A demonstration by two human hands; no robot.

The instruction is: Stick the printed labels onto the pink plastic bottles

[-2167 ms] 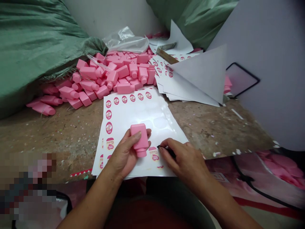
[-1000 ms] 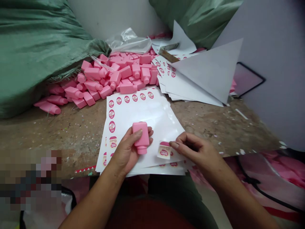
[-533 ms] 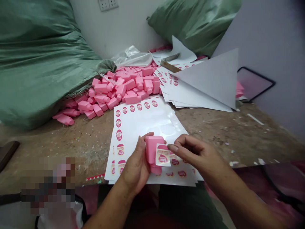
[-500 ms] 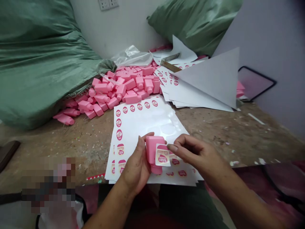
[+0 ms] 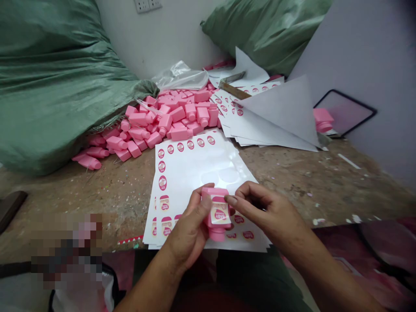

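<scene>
My left hand [image 5: 190, 232] is closed around a small pink plastic bottle [image 5: 217, 234], its neck pointing down toward me. A printed label [image 5: 220, 212] reading "BABY" lies against the bottle's front face. My left thumb presses near the label's left edge. At its upper right corner, the thumb and index finger of my right hand [image 5: 260, 203] are pinched together on the label. Beneath both hands is a stack of sticker sheets [image 5: 185, 169]; the top sheet has a bare white middle, with oval and rectangular labels along its edges.
Many pink bottles [image 5: 177, 115] are heaped at the back beside a green sack [image 5: 58, 86]. More sheets [image 5: 276, 125] with a curled page lie to the right, under a metal-and-wood tool [image 5: 232, 89]. One pink bottle [image 5: 323, 119] is at the far right.
The label has gone from standing off the bottle's side to lying on its front face. My left hand has turned the bottle slightly, and its thumb has moved onto the front.
</scene>
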